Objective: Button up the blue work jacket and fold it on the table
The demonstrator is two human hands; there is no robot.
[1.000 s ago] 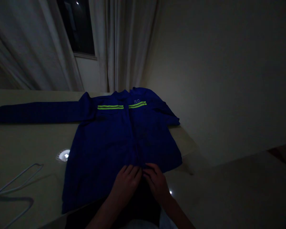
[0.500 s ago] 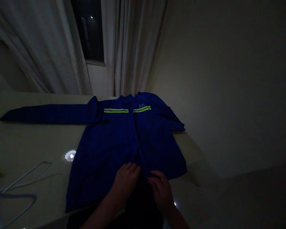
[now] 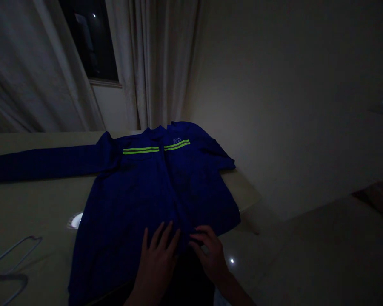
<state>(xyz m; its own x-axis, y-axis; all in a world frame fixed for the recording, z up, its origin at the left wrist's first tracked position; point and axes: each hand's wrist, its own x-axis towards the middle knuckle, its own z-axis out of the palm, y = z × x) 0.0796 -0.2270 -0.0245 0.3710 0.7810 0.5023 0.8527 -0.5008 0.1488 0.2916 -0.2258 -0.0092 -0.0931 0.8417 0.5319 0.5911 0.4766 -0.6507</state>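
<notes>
A dark blue jacket [image 3: 124,199] with yellow-green chest stripes lies front up on the table, collar toward the window. One sleeve stretches out to the left; the other bends down at the right. My left hand [image 3: 159,259] rests flat on the lower front with its fingers spread. Close by on the right, my right hand [image 3: 209,253] pinches the edge of the jacket's front opening near the hem between thumb and fingers. Dim light hides the fine detail of that pinch.
A white wire hanger [image 3: 17,255] lies on the table [image 3: 47,204] at the left. A round light reflection shows beside the jacket. Curtains [image 3: 159,63] and a dark window [image 3: 89,42] stand behind, with a wall [image 3: 274,106] at the right.
My left hand has gone from curled fingers at the front opening to spread fingers flat on the cloth, slightly left. My right hand stays at the edge. The view has turned right.
</notes>
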